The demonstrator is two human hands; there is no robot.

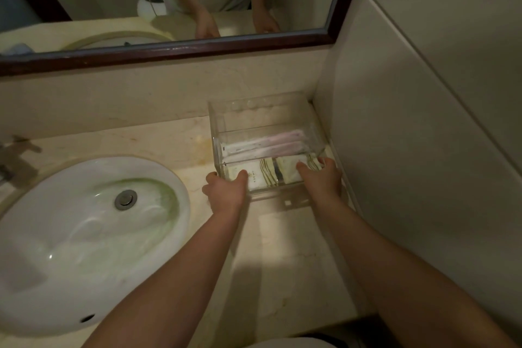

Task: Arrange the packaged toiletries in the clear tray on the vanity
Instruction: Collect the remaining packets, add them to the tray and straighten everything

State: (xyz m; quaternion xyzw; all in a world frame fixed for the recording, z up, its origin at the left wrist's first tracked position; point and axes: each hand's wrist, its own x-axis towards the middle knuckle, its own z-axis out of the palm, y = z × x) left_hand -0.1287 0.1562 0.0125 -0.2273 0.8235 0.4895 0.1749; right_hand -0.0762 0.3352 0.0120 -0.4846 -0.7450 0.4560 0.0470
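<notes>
My forearms reach ahead to my left hand (226, 189) and right hand (322, 178), both clasping the clear tray's (220, 118) near wall, thumbs inside touching the striped sachets (276, 171), with the pink-wrapped packets (265, 145) lying crosswise just beyond on the bench (169, 141).

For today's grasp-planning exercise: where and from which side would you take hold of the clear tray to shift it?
Probably grip the clear tray by its near corners, from the front, as the left hand and right hand do: thumbs over the near rim. The wall on its right blocks that side.
</notes>
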